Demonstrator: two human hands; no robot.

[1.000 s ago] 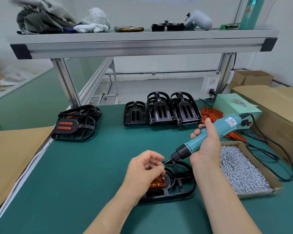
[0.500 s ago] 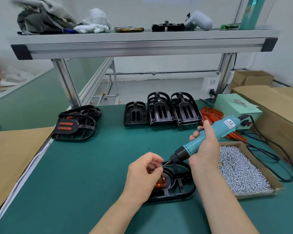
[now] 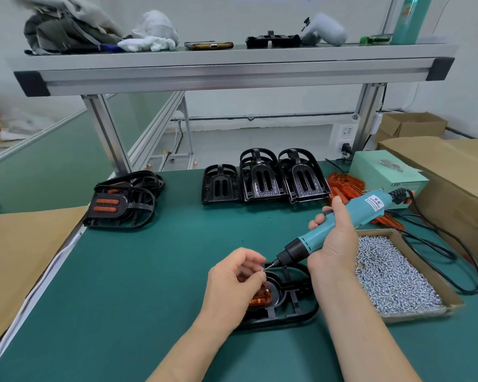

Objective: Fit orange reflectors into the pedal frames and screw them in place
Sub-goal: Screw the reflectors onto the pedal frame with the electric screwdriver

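- The right hand (image 3: 335, 241) grasps a teal electric screwdriver (image 3: 342, 227), tilted with its bit pointing down and left.
- The left hand (image 3: 233, 282) pinches a small screw (image 3: 263, 270) at the bit's tip.
- Under the left hand, a black pedal frame (image 3: 293, 312) lies on the near green mat (image 3: 122, 299).
- An orange reflector (image 3: 260, 299) sits in the frame's left end.
- A cardboard tray of screws (image 3: 392, 274) stands just right.

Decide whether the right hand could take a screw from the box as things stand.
Probably not yet: the right hand grips the screwdriver, so its fingers are busy, though the screw box lies open right beside it.
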